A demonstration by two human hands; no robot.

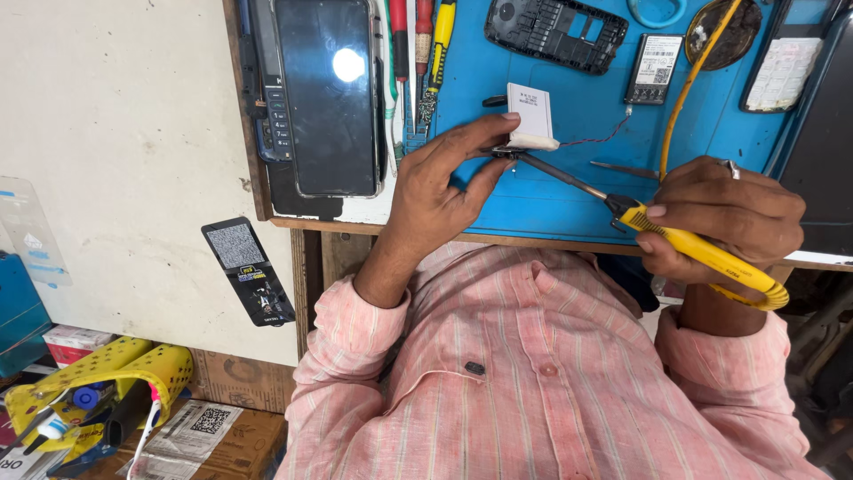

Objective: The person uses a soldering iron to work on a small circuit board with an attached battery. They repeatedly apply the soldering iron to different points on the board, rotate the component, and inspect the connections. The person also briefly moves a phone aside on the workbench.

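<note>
the left hand (444, 182) pinches a small white battery pack (531, 117) between thumb and fingertips, holding it just above the blue mat (569, 196) on the worktop (160, 133), its thin red and black wires (600, 140) trailing to the right. the right hand (724, 218) is clenched around the yellow handle of a soldering iron (684, 249), whose dark tip meets the lower edge of the pack. the pack looks light and stiff but fragile, with thin wires that would tear easily, so it is best gripped by its flat sides, away from the hot tip. a dark phone (324, 93) lies to the left, with screwdrivers (425, 44) beside it.
</note>
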